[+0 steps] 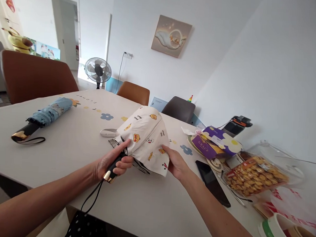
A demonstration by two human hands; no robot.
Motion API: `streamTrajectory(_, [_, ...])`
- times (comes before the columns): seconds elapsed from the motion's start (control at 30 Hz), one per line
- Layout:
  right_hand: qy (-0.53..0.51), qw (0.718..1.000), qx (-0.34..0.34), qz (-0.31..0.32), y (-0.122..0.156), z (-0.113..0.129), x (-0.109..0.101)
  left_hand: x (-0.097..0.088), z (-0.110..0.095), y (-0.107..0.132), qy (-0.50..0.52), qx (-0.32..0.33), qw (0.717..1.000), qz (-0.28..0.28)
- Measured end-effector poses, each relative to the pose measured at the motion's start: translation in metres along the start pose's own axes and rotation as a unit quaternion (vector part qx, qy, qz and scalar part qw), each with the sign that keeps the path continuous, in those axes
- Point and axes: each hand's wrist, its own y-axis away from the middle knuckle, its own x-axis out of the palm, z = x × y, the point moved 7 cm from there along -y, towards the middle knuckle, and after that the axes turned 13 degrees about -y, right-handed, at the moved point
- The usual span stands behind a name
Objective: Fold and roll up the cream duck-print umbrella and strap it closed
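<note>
A white folding umbrella (144, 137) with yellow duck prints lies loosely bunched above the table, its canopy pointing away from me. My left hand (116, 162) is wrapped round its black handle with the gold end, the thumb lying up against the cloth. A black wrist strap hangs from that handle. At the canopy's right edge, my right hand (175, 163) pinches the fabric; its fingertips are partly hidden behind the cloth. To the left lies a second umbrella (52, 112), blue, furled, with a black and gold handle.
On the right are a black phone (212, 182), a purple box (211, 143), a clear tub of round snacks (257, 175) and tape rolls (281, 232). Chairs (39, 75) stand around the table (75, 153). A fan (98, 70) is behind it.
</note>
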Motion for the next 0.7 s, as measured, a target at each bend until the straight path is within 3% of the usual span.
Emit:
streamTrajectory(0.1, [-0.034, 0.999, -0.037, 0.000, 0.014, 0.028, 0.007, -0.002, -0.001, -0.002, 0.011, 0.000, 1.000, -0.012])
streamTrajectory(0.17, [-0.049, 0.992, -0.120, 0.006, 0.029, 0.059, 0.017, -0.004, 0.000, -0.003, 0.013, -0.003, 1.000, -0.019])
streamTrajectory(0.37, [-0.042, 0.962, -0.269, 0.034, 0.059, 0.110, 0.066, 0.001, 0.003, -0.002, 0.015, -0.005, 1.000, -0.020])
streamTrajectory(0.43, [-0.050, 0.947, -0.317, 0.030, 0.055, 0.114, 0.081, 0.003, 0.003, -0.001, 0.012, 0.003, 1.000, -0.027])
streamTrajectory(0.57, [-0.067, 0.948, -0.312, 0.009, 0.022, 0.097, 0.103, 0.003, 0.009, 0.001, -0.035, 0.000, 0.998, -0.044])
streamTrajectory(0.7, [0.022, 0.925, -0.379, 0.017, 0.000, 0.080, 0.120, -0.003, 0.013, 0.003, -0.086, 0.004, 0.994, -0.062])
